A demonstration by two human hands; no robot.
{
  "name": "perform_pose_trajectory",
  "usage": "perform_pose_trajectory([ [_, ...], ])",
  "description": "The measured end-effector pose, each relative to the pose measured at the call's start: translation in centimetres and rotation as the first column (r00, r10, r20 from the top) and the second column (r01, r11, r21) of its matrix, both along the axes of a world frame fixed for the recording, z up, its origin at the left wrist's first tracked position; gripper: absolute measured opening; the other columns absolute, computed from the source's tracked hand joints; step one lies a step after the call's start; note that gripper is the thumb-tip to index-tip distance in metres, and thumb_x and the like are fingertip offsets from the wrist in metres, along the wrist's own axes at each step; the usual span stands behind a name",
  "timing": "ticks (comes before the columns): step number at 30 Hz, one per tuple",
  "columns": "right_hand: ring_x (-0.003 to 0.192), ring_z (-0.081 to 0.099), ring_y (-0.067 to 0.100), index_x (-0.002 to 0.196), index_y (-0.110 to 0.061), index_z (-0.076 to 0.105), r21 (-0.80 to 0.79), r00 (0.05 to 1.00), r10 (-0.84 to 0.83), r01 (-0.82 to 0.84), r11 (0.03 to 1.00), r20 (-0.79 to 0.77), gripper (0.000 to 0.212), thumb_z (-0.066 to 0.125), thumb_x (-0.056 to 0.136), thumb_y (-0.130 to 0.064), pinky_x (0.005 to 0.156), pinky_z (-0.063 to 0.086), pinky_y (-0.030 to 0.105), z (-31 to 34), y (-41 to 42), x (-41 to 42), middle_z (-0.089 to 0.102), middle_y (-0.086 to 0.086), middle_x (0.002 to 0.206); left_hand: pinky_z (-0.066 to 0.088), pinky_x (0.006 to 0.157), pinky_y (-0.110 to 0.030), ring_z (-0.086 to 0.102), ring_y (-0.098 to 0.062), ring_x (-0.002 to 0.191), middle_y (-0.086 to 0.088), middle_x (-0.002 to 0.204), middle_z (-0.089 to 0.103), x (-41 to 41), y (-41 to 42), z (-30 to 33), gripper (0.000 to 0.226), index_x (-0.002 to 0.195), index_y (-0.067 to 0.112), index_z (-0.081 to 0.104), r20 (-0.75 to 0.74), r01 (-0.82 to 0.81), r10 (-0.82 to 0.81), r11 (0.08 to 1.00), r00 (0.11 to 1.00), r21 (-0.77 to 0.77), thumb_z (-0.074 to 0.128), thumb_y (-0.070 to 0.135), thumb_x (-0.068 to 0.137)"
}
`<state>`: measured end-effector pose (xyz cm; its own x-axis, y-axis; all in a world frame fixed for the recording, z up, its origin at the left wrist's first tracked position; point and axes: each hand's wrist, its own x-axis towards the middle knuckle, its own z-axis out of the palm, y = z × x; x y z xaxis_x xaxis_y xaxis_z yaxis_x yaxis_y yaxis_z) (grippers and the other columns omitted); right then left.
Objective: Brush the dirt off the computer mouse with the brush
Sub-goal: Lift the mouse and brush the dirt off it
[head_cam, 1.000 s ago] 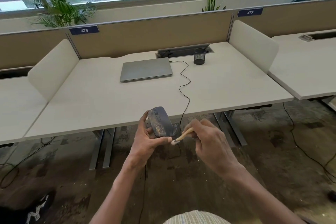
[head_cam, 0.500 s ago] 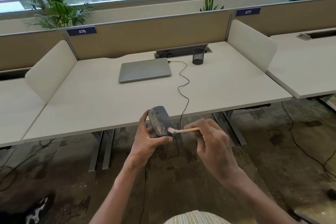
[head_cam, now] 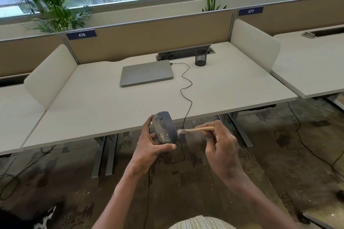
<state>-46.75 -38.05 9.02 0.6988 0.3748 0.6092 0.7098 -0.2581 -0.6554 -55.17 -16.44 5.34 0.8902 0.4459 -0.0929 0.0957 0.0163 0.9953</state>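
Head view: left hand point(head_cam: 151, 147) grips the mouse point(head_cam: 164, 127) (yellowish dirt on its side), fingers curled round it, held just off the desk point(head_cam: 111, 109) edge. Right hand point(head_cam: 221, 147) pinches the brush point(head_cam: 197, 129), bristles touching the mouse's right side.

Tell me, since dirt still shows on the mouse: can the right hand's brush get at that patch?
Probably yes. The left hand grips the grey computer mouse by its edges, leaving the dirty top bare, and the right hand holds the wooden-handled brush just beside it.
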Motion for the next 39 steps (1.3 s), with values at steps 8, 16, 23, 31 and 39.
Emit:
perform_pose_trajectory([
  [8,0.061,0.055,-0.001,0.107,-0.008,0.056,0.027,0.996,-0.085,0.086,0.996,-0.037,0.014,0.061,0.094,-0.006,0.052,0.04,0.007,0.7,1.1,2.7,0.064,-0.002,0.078,0.056,0.1,-0.059,0.072,-0.036,0.114,-0.018,0.139,0.06,-0.6,-1.2,0.6,0.133,0.155,0.049,0.025,-0.013,0.11,-0.11,0.993,0.994,-0.033,0.1,0.015,0.051],
  [16,0.061,0.069,0.002,0.114,-0.021,0.052,-0.116,0.969,0.023,-0.054,0.992,-0.248,0.013,0.055,0.101,-0.021,0.052,0.06,0.028,2.2,4.7,5.7,0.075,-0.001,0.082,0.06,0.095,-0.054,0.074,-0.035,0.112,-0.017,0.132,0.066,-1.1,-2.5,1.5,0.12,0.148,0.051,0.027,0.011,0.168,-0.168,0.985,0.986,-0.04,0.093,0.0,0.061],
  [23,0.083,0.068,0.018,0.099,-0.023,0.058,-0.176,0.866,0.101,-0.212,0.961,-0.49,0.002,0.057,0.099,-0.021,0.071,0.061,0.049,2.2,8.1,7.0,0.068,-0.001,0.102,0.06,0.094,-0.054,0.074,-0.036,0.109,-0.019,0.127,0.069,-1.1,-2.9,2.0,0.126,0.153,0.05,0.023,-0.022,0.211,-0.212,0.977,0.977,-0.017,0.093,-0.004,0.064],
  [31,0.089,0.068,0.022,0.091,-0.028,0.057,-0.197,0.824,0.12,-0.27,0.942,-0.553,0.007,0.055,0.096,-0.024,0.084,0.057,0.045,2.2,10.2,6.6,0.074,0.0,0.099,0.061,0.093,-0.051,0.075,-0.037,0.109,-0.015,0.123,0.074,-1.4,-2.1,2.8,0.121,0.154,0.045,0.023,-0.029,0.252,-0.252,0.968,0.967,-0.015,0.087,-0.014,0.07],
  [39,0.091,0.067,0.03,0.104,-0.019,0.054,-0.248,0.888,0.019,-0.148,0.957,-0.459,0.01,0.05,0.095,-0.021,0.082,0.056,0.048,2.2,10.9,5.8,0.071,0.01,0.104,0.06,0.095,-0.049,0.074,-0.036,0.111,-0.016,0.125,0.073,-1.6,-1.6,2.7,0.12,0.159,0.04,0.02,-0.003,0.226,-0.226,0.973,0.974,-0.036,0.083,-0.015,0.073],
])
